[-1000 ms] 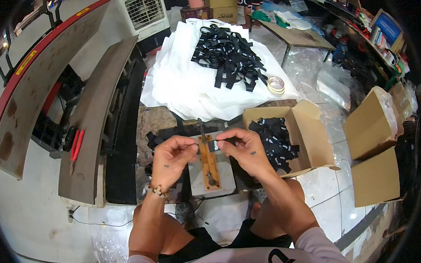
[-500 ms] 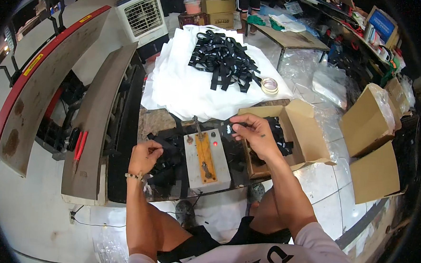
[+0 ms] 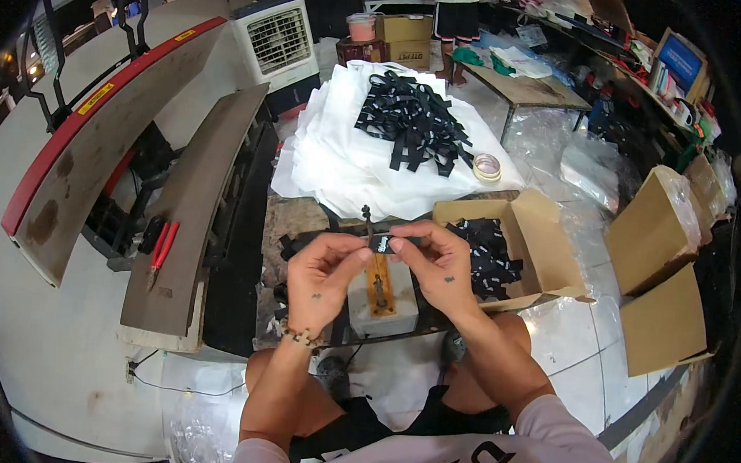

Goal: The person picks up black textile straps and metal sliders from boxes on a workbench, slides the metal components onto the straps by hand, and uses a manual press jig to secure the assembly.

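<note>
The left hand [image 3: 325,273] and the right hand [image 3: 437,264] meet above the middle of the counter [image 3: 291,227]. Both hands pinch one short black strap piece [image 3: 382,243] between thumb and fingertips, the left hand at its left end and the right hand at its right end. The strap piece lies level between the two hands, directly above the small grey press unit [image 3: 381,295], clear of its top face. An orange strip runs lengthwise along the top of the press unit. A thin black upright lever [image 3: 366,218] stands just behind the strap piece.

A beaded bracelet [image 3: 301,337] sits on the left wrist.

To the right of the hands, an open cardboard box [image 3: 546,241] holds a loose heap of black strap pieces [image 3: 488,253]. The right hand is just beside the near left corner of this box.

Behind the press unit, a stack of white fabric [image 3: 349,163] carries a larger pile of black straps [image 3: 411,120]. A roll of tape [image 3: 487,166] rests on the right edge of the white fabric.

To the left, a long brown board [image 3: 195,214] lies along the counter edge. Red-handled pliers [image 3: 160,250] rest on a ledge just left of the board. A white air cooler [image 3: 278,42] stands at the rear left. Two closed cardboard boxes [image 3: 661,289] stand on the floor at the right.
</note>
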`<state>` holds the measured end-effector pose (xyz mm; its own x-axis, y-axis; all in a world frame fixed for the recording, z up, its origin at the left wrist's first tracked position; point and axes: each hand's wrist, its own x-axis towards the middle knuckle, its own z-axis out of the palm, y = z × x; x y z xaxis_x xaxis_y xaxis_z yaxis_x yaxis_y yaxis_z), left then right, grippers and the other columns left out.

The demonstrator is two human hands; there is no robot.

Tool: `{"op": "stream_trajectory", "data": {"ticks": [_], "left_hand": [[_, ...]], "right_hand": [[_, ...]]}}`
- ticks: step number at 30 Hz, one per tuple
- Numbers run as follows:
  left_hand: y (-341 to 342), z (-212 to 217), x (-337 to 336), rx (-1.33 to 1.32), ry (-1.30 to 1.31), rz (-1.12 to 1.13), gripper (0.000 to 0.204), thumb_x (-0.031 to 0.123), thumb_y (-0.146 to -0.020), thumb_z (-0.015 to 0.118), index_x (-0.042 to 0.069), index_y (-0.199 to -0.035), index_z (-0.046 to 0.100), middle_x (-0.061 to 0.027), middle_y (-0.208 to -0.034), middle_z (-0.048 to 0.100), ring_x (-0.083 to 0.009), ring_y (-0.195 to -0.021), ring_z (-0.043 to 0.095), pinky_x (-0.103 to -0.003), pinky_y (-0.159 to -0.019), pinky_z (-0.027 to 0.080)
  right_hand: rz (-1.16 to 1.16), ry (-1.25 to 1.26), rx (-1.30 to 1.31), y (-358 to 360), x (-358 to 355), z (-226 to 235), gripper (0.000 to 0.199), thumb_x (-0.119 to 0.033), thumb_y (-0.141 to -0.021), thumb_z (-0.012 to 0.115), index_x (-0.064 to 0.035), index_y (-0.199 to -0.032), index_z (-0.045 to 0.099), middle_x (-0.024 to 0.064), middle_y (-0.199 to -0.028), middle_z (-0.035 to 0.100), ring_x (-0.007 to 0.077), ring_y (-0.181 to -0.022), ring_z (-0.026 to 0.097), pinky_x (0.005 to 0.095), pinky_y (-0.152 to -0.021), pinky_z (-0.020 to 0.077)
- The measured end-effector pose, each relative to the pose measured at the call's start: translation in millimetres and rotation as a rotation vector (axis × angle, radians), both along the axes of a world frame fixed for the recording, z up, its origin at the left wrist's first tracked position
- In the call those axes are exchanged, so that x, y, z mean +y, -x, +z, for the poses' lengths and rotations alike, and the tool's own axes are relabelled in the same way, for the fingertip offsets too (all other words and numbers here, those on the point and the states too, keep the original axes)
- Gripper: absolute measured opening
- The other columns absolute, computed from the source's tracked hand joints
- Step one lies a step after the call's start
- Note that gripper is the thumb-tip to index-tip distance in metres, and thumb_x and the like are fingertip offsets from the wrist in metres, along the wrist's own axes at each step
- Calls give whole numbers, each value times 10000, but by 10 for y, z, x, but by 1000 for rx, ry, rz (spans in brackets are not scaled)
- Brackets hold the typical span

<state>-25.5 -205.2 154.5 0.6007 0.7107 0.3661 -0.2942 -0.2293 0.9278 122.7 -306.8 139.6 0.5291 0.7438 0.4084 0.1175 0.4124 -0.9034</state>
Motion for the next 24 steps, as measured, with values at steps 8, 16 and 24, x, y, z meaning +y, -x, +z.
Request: {"op": "stream_trajectory", "data": {"ticks": [8,16,24], "left_hand": [[309,-118,550,10,-9,166,115,66,-933,657,-4,-1024,657,-39,-826,660,-86,-722,619,-225,-682,530],[673,-610,1376,268,-68,292,155,144,-937,667,3,-1000,669,-4,-702,608,-58,-609,527,-229,-535,394],[735,-1096,1682,796,-95,236,145,68,-798,741,16,-933,745,-144,-886,736,-202,-810,714,-338,-737,551]], "right_hand": [[-23,-29,72,-142,-26,-1,174,-34,-921,673,3,-1091,674,43,-936,681,59,-801,619,213,-699,537],[-58,78,48,-551,37,-152,168,-100,-949,650,-17,-1090,684,25,-919,691,70,-773,630,223,-678,519],[-187,797,-358,-1786,-282,-974,156,-76,-838,723,19,-961,700,141,-871,706,176,-704,672,303,-629,542]]}}
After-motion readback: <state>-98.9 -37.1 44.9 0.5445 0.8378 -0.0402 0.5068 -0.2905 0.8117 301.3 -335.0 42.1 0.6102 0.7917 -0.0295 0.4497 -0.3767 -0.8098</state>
